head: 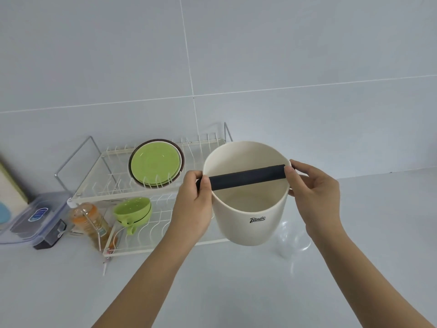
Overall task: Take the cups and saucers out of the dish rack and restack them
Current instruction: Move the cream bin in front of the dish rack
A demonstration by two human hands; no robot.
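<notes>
hands [248,197] clamped on cream tub [250,223], saucers [156,165] upright, cups [133,211] sideways

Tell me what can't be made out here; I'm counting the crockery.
Head view only:
- Saucers: stacked upright in the dish rack; green front hides the count.
- Cups: nested, count unclear.
- Rack's right part: behind the cream bucket and left hand.
- Bottle label: blurred.

Green saucers [155,166]: two, upright in the dish rack [146,200]
Green cups [133,213]: two, nested
Cream bucket [248,204]: one
Bottle [91,223]: one
Lidded plastic box [35,217]: one
</notes>
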